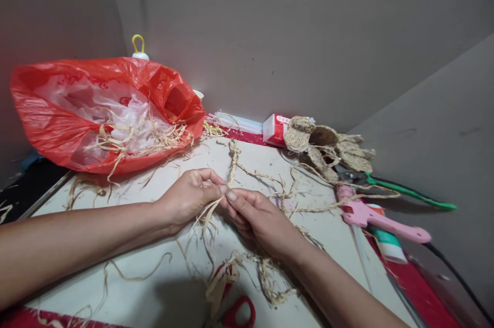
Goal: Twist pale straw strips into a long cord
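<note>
My left hand (193,195) and my right hand (252,214) meet at the middle of the table, fingertips pinched close together. Between them is the lower end of a braided straw cord (233,160), which runs away from me across the white board. Loose straw strands (209,213) hang down from under my left fingers. Both hands are closed on the straw, though the exact spot they pinch is hidden by the fingertips. Below them lie a tangle of braided straw (272,287) and red-handled scissors (241,312), partly covered by strands.
At the left sits a red plastic bag (50,127) with straw inside. Woven straw pieces (299,135), a red-and-white box (273,130), green-handled pliers (412,194), a pink glue gun (386,222) and a green-and-white tube (389,245) are on the right. Grey walls (247,34) stand behind.
</note>
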`<state>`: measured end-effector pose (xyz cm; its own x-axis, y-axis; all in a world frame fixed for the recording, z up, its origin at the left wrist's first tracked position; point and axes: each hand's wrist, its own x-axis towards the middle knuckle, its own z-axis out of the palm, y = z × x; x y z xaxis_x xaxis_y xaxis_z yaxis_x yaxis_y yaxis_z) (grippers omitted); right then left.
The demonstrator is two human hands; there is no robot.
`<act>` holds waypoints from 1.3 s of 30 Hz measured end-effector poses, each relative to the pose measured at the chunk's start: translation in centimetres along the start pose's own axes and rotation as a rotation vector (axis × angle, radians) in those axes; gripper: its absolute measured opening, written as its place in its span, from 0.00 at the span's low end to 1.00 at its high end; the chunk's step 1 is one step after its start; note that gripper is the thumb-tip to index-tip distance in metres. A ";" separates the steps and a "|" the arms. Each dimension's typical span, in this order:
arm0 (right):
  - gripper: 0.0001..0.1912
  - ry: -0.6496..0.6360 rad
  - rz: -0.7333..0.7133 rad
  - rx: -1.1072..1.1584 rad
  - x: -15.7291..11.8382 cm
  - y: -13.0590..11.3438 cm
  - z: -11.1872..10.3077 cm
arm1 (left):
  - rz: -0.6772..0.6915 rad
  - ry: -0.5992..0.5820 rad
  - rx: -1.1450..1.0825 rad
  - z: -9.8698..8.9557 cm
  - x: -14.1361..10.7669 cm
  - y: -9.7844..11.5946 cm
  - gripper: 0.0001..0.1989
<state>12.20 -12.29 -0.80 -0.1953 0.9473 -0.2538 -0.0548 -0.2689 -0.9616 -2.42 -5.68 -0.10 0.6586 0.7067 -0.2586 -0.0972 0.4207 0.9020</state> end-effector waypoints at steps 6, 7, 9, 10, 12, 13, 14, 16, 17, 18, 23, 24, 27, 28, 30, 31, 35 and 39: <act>0.20 0.075 -0.002 -0.016 -0.1 0.3 0.6 | 0.125 -0.065 0.112 -0.2 -0.5 -0.7 0.07; 0.19 0.102 0.000 -0.028 -0.1 0.4 0.8 | 0.149 -0.089 0.159 -0.4 -0.6 -0.7 0.08; 0.19 0.148 0.000 -0.043 -0.1 0.5 1.1 | 0.199 -0.139 0.321 -0.8 -0.7 -0.3 0.10; 0.19 0.167 0.001 -0.052 -0.1 0.5 1.2 | 0.222 -0.160 0.448 -0.9 -0.8 0.2 0.10; 0.19 0.208 0.002 -0.086 -0.2 0.4 1.5 | 0.268 -0.194 0.780 -1.0 -1.0 1.3 0.10; 0.19 0.227 0.002 -0.113 -0.3 0.4 1.6 | 0.290 -0.207 0.953 -1.0 -1.1 1.9 0.10; 0.18 0.244 0.002 -0.142 -0.3 0.4 1.6 | 0.308 -0.221 1.099 -0.9 -1.1 2.6 0.10; 0.17 0.269 -0.001 -0.192 -0.4 0.3 1.8 | 0.327 -0.236 1.286 -0.6 -1.2 3.7 0.10; 0.16 0.274 -0.002 -0.207 -0.4 0.3 1.8 | 0.315 -0.235 1.321 -0.4 -1.2 4.1 0.10; 0.15 0.277 -0.001 -0.214 -0.4 0.3 1.8 | 0.286 -0.230 1.317 -0.2 -1.2 4.4 0.11; 0.13 0.296 0.030 -0.140 -0.3 0.5 1.9 | -0.025 -0.198 0.990 0.3 -1.4 3.9 0.11; 0.13 0.284 0.037 -0.097 -0.3 0.6 2.0 | -0.057 -0.187 0.923 0.3 -1.5 3.5 0.12; 0.18 0.211 0.059 0.016 -0.3 0.9 2.0 | -0.045 -0.125 0.812 0.5 -2.2 1.9 0.12; 0.19 0.195 0.064 0.036 -0.3 1.0 2.0 | -0.029 -0.110 0.807 0.5 -2.4 1.4 0.12; 0.21 0.189 0.063 0.074 -0.4 1.3 2.1 | -0.006 -0.097 0.846 0.7 -2.7 0.9 0.11; 0.22 0.187 0.061 0.102 -0.4 1.3 2.1 | 0.006 -0.092 0.882 0.8 -2.7 0.8 0.11; 0.23 0.158 0.062 0.235 -0.4 1.3 2.3 | 0.117 -0.041 1.092 1.1 -2.7 0.9 0.09; 0.22 0.196 0.075 0.237 -0.4 1.1 2.5 | 0.148 -0.015 1.208 1.6 -2.9 0.6 0.10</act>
<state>9.75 -13.42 -1.49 -0.0163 0.9325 -0.3609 -0.2784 -0.3509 -0.8940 -3.21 -8.38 1.78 0.7096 0.6928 -0.1288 0.5797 -0.4701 0.6655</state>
